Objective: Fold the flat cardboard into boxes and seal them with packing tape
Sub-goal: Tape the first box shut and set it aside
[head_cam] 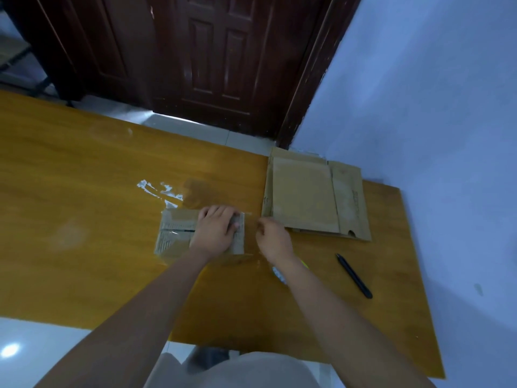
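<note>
Nearest the camera were the person's lap in pale fabric and two bare forearms reaching forward over a yellow wooden table (84, 247). The wide left part of the tabletop lay bare, with scraps of clear tape (159, 190) stuck to it farther back. Near the middle sat a small folded cardboard box (173, 236), worn and grey-printed, with shiny clear tape across its top and a dark slit where the flaps met. The left hand (216, 231) lay on the box's right half, fingers fairly straight and pressing down, tips at the far edge. Just beside it, the right hand (272, 239) hovered off the box's right edge, fingers curled in a pinch; what it held was too blurred to tell, perhaps a strip of clear tape. Farther right, a stack of flat cardboard (307, 197) rested at the table's far right corner, overhanging the far edge, close to the blue wall (433, 107). A black pen (354, 275) lay nearer, alone on open tabletop, short of the right edge.
</note>
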A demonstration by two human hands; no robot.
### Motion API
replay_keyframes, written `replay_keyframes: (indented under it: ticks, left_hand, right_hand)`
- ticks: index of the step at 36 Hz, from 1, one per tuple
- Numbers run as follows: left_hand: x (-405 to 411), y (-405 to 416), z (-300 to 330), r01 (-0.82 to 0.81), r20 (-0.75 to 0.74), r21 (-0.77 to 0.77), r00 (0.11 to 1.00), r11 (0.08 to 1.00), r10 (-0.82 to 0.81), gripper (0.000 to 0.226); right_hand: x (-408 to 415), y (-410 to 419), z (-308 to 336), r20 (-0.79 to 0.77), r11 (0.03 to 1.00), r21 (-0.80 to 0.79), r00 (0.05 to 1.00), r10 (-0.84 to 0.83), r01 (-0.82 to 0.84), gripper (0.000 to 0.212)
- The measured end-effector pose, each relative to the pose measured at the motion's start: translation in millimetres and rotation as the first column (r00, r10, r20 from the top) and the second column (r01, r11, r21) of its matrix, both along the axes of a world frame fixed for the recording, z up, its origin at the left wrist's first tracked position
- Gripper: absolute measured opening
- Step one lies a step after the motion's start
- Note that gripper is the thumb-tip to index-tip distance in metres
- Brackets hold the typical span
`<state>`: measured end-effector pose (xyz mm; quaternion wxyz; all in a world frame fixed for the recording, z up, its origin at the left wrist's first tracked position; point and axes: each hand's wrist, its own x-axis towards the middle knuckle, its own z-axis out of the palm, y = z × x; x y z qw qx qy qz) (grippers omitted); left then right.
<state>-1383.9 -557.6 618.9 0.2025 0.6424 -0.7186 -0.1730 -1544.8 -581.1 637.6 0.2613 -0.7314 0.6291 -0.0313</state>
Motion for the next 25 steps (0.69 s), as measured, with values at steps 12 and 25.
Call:
replay_keyframes:
  ticks: [12,25]
  left_hand:
    - [1,0,-2,0.002,-0.013,-0.023,1.0,1.0,-0.002,0.037]
    - [-1,-1,-7,-0.017,-0.011,-0.078,1.0,0.997,0.016,0.023]
  right_hand:
    - [24,-41,14,-0.261,0.945,-0.024,0.914,0.31,-0.327,0.034]
    - [21,-37,-1,-0.066,0.999,-0.007,0.997,0.045,-0.046,0.021]
